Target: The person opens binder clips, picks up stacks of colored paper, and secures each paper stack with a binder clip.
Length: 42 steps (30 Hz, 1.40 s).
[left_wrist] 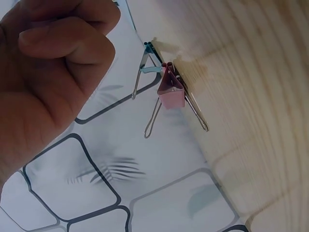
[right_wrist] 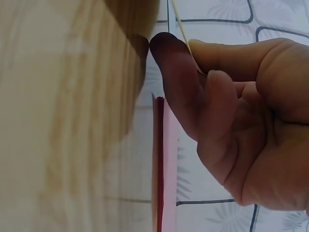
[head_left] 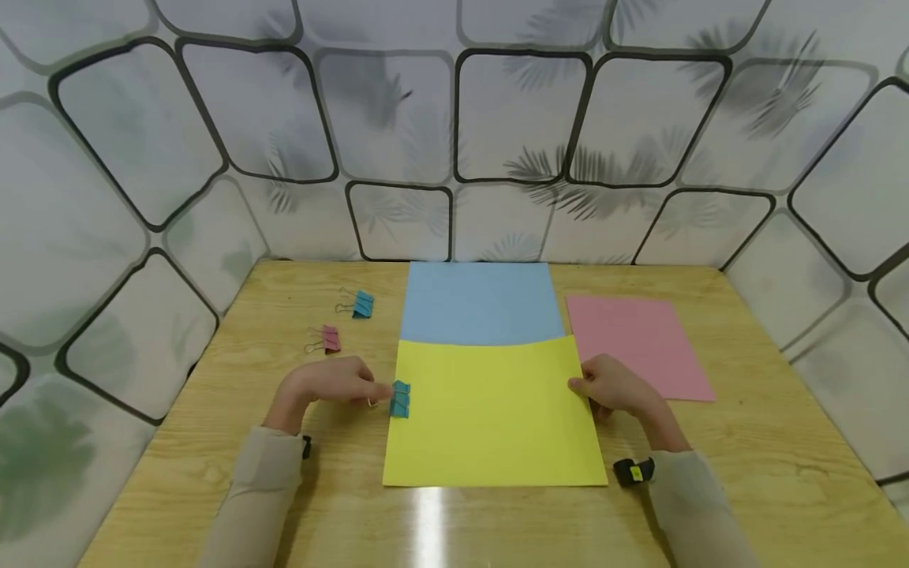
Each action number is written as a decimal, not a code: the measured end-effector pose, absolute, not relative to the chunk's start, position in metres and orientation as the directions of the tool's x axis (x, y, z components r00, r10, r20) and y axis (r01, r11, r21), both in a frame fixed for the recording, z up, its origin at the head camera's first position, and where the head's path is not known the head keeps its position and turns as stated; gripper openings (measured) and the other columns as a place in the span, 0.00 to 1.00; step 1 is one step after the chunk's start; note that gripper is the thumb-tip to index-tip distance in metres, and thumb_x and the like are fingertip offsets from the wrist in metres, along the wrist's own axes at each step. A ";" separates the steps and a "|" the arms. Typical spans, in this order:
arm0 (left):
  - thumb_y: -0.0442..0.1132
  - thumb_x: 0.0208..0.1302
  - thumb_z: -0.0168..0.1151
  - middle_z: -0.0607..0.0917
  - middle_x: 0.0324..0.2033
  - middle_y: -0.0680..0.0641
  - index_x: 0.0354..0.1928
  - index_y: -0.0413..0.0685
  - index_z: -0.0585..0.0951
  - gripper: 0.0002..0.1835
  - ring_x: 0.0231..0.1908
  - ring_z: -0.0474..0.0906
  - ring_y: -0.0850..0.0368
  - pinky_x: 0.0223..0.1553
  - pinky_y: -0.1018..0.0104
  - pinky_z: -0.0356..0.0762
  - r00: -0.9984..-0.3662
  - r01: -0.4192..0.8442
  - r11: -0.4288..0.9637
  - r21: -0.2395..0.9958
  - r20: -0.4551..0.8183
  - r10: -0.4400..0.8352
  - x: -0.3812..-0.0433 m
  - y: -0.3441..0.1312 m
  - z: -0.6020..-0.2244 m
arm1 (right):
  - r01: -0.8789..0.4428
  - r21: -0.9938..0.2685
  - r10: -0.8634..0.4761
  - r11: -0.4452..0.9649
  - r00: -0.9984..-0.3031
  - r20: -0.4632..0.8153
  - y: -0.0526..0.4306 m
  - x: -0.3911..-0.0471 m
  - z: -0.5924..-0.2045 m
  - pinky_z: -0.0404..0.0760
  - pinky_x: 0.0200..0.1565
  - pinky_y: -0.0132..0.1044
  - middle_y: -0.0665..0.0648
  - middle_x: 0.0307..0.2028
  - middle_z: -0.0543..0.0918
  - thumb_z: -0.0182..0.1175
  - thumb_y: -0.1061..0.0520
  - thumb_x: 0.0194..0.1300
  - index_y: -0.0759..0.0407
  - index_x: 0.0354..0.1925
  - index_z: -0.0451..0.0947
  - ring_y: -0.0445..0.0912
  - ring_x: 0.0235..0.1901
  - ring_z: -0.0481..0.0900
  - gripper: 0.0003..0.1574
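Observation:
A yellow sheet of paper lies in front of me, with a teal binder clip on its left edge. My left hand reaches that clip with thumb and index finger at its outer side, a wire handle showing below them. In the left wrist view the other fingers are curled and the clip is out of sight. With thumb on top and fingers underneath, my right hand pinches the sheet's right edge. The right wrist view shows the paper's edge between thumb and fingers, raised off the table.
Blue paper lies behind the yellow sheet, which overlaps its near edge. Pink paper is at the right, beyond my right hand. Another teal binder clip and a pink binder clip rest at the left on the wooden table. Patterned panels enclose the back and sides.

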State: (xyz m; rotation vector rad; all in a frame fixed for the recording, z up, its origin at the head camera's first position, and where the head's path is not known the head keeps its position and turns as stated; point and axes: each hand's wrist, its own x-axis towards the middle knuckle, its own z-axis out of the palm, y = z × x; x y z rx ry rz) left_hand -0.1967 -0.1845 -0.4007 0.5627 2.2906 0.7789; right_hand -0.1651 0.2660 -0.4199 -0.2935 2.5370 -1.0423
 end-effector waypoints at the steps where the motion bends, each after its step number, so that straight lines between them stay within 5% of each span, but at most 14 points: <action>1: 0.58 0.68 0.59 0.60 0.11 0.56 0.14 0.46 0.72 0.29 0.16 0.52 0.61 0.23 0.67 0.53 -0.696 0.181 0.732 0.657 -0.440 0.567 -0.197 -0.184 -0.401 | -0.047 -0.700 -0.325 0.713 -0.906 -0.270 0.266 -0.166 -0.420 0.79 0.21 0.42 0.56 0.14 0.71 0.56 0.58 0.74 0.59 0.20 0.66 0.49 0.13 0.76 0.23; 14: 0.58 0.71 0.56 0.62 0.10 0.55 0.15 0.40 0.76 0.32 0.15 0.53 0.60 0.24 0.66 0.55 -0.706 0.172 0.716 0.677 -0.422 0.569 -0.199 -0.186 -0.397 | -0.057 -0.673 -0.327 0.738 -0.902 -0.283 0.262 -0.171 -0.419 0.79 0.19 0.41 0.57 0.13 0.77 0.57 0.56 0.73 0.62 0.19 0.70 0.48 0.13 0.78 0.24; 42: 0.57 0.71 0.56 0.57 0.10 0.56 0.11 0.47 0.65 0.32 0.15 0.49 0.61 0.23 0.66 0.51 -0.711 0.178 0.723 0.667 -0.421 0.563 -0.192 -0.181 -0.397 | 0.009 -0.629 -0.248 0.777 -0.915 -0.319 0.262 -0.166 -0.427 0.78 0.19 0.41 0.57 0.13 0.78 0.57 0.51 0.73 0.60 0.20 0.71 0.48 0.13 0.77 0.25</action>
